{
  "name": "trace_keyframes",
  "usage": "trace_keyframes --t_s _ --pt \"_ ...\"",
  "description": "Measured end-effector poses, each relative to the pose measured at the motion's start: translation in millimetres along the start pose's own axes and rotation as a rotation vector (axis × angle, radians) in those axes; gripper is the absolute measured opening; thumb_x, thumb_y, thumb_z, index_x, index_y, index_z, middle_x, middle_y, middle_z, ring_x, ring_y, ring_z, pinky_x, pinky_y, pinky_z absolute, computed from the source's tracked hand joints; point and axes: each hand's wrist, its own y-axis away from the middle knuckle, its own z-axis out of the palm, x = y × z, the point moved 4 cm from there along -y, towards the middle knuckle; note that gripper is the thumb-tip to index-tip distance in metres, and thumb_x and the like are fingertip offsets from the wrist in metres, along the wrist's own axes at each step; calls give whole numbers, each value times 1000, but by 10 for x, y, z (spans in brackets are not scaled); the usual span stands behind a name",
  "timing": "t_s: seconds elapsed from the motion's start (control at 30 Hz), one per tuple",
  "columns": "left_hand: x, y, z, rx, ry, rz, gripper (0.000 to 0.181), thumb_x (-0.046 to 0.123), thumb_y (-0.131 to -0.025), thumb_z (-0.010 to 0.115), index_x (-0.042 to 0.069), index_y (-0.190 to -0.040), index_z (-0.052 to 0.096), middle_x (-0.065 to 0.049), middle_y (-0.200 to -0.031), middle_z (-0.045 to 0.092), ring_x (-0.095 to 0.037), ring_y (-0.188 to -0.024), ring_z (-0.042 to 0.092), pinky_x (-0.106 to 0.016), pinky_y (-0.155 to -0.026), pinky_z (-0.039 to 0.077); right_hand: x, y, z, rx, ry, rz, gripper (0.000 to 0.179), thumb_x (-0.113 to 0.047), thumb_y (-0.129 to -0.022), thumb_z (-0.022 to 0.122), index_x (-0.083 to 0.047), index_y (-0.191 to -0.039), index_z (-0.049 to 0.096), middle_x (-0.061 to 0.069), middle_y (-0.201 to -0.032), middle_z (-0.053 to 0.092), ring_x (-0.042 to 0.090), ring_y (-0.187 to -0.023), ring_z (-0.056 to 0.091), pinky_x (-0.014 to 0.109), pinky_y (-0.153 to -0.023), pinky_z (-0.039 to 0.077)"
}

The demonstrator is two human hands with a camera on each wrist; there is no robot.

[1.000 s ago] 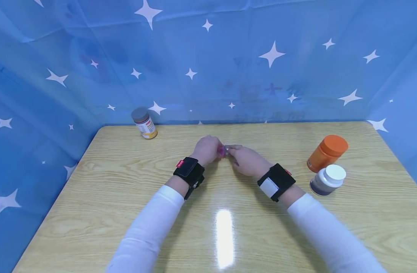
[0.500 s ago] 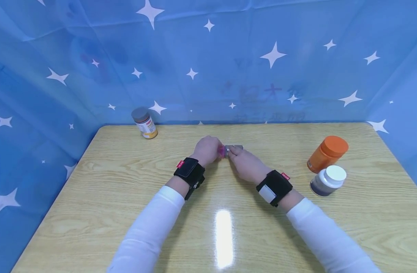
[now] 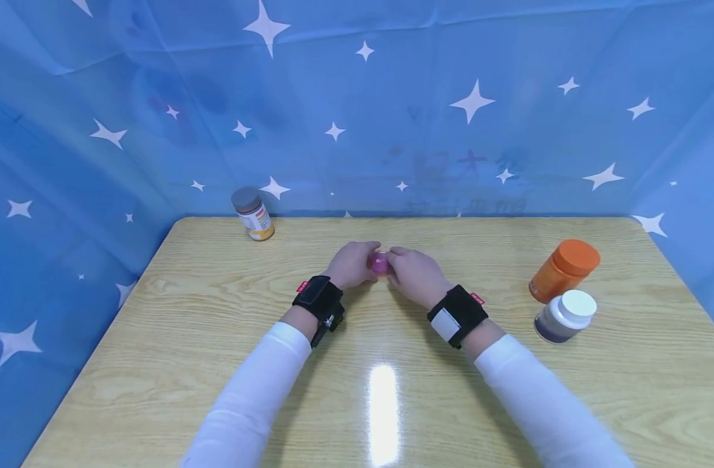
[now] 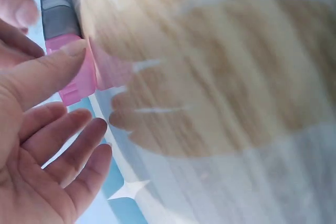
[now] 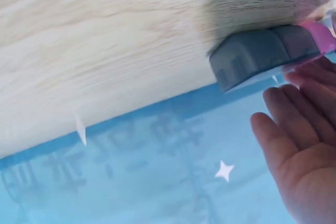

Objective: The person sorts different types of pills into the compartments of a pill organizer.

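A highlighter with a pink body (image 3: pixel 380 262) and a grey cap (image 4: pixel 59 13) lies between both hands, close to the tabletop. My left hand (image 3: pixel 349 264) holds its pink body; in the left wrist view the thumb crosses the body while the other fingers are loosely spread. My right hand (image 3: pixel 420 273) is at the other side, fingertips by the pink part. In the right wrist view, the cap (image 5: pixel 252 56) points away from the right fingers (image 5: pixel 286 124), which are mostly extended; the right thumb's contact is hidden. The head view has the cap hidden by the right hand.
At the back left stands a grey-lidded jar (image 3: pixel 253 214) with a white and yellow label. An orange bottle (image 3: pixel 563 270) and a white-capped bottle (image 3: pixel 565 316) stand at the right. A blue starry cloth (image 3: pixel 427 149) hangs behind the wooden table (image 3: pixel 216 312).
My right hand has shifted slightly left, from the grey cap to beside the pink body. The left fingers have parted a little, showing more pink. The head view has tilted slightly upward.
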Motion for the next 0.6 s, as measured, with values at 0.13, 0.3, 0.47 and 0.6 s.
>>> trace_keyframes --t_s 0.13,0.3,0.47,0.6 --pt "-21 -6 9 1 35 17 62 14 -80 70 5 -136 44 -14 -121 62 -26 -103 60 -34 -91 47 -29 -95 60 -34 -10 16 31 -16 -86 64 1 -112 62 16 -111 64 28 -100 63 38 -88 51" --pt "20 -22 -8 16 23 34 58 15 -81 68 4 -134 46 -13 -112 65 -26 -100 61 -34 -90 48 -25 -141 114 -38 -1 31 26 -16 -89 60 1 -108 64 15 -105 66 27 -97 64 37 -85 52" --pt "9 -28 -17 29 39 25 55 16 -79 72 1 -128 51 -15 -113 65 -27 -101 61 -34 -91 47 -36 -156 143 -16 18 28 19 -15 -91 58 -1 -100 65 13 -99 66 27 -91 65 38 -78 54" --pt "-17 -25 -17 24 38 31 53 18 -78 73 -1 -124 54 -15 -113 65 -27 -101 60 -34 -91 47 -41 -150 175 18 34 13 17 -14 -90 58 -1 -99 65 12 -94 65 27 -83 66 40 -70 55"
